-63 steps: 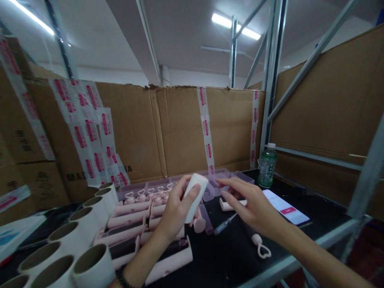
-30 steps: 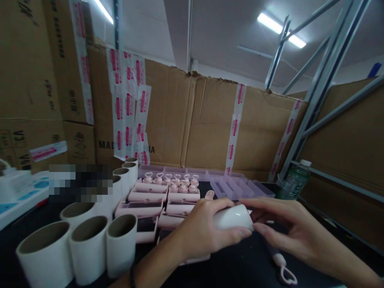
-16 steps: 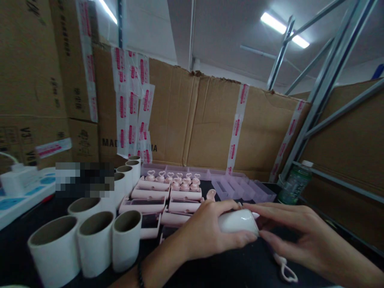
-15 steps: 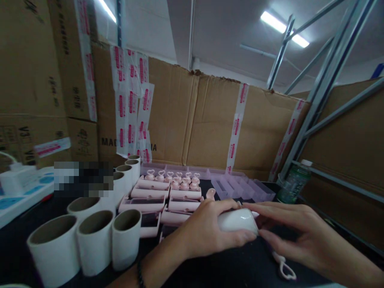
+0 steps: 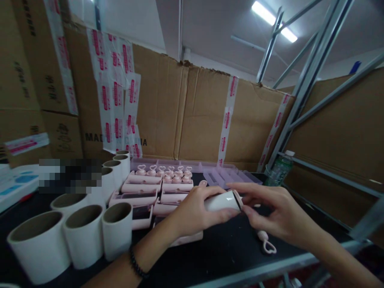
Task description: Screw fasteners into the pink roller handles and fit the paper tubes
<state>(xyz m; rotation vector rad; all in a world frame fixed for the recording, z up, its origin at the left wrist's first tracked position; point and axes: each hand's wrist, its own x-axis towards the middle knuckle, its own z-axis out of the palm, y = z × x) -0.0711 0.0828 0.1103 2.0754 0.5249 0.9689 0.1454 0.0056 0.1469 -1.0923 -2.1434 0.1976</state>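
Note:
My left hand (image 5: 199,210) is wrapped round a glossy white cylinder (image 5: 220,202), which lies tilted with its end toward the right. At that end sits a pale pink end cap (image 5: 238,199), and a dark line shows between cap and cylinder. The thumb and fingers of my right hand (image 5: 274,202) pinch this cap; part of it is hidden behind the fingers. Below my right hand, a pink heart-loop piece (image 5: 267,244) lies on the black tabletop (image 5: 228,248). Just beyond my left hand a small pink rounded piece (image 5: 203,183) sticks up.
Several white tubes (image 5: 117,232) stand upright at left. Rows of pink cases (image 5: 141,188) and pink heart-topped pieces (image 5: 177,175) fill the middle, with purple trays (image 5: 228,177) behind. A bottle (image 5: 280,168) stands at back right, before cardboard walls (image 5: 198,116).
The camera view has shifted, so the scene sits further left. The cylinder's right end has turned more into view, and the pink cap now shows against it between my right fingers.

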